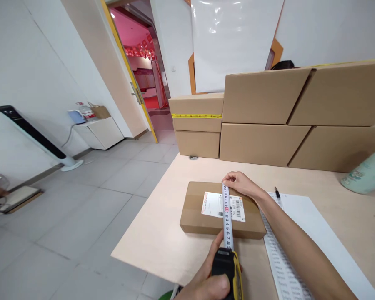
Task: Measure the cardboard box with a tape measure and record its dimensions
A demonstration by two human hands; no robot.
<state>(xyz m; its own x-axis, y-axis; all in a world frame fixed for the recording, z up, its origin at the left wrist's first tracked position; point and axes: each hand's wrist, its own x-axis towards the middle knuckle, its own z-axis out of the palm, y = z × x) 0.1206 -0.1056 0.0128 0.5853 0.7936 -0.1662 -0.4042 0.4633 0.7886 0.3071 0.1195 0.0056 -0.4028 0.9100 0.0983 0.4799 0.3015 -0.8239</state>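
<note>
A small brown cardboard box (193, 208) lies flat on the table, with a white shipping label (211, 204) on top. Across its short side runs the white blade of a tape measure (221, 266), whose black and yellow case is in my left hand (211, 283) at the near side of the box. My right hand (236, 181) pinches the blade's end at the box's far edge. The blade covers part of the label. Right of the box, under my right forearm, lie printed sheets (284, 258) and a white paper (312, 221).
Large cardboard boxes (262, 141) are stacked along the table's back. A black pen (277, 192) rests on the papers, and a green bottle (367, 173) leans at the right. The wooden table (153, 225) ends at the left above a tiled floor (81, 233). Beyond is an open door (128, 62).
</note>
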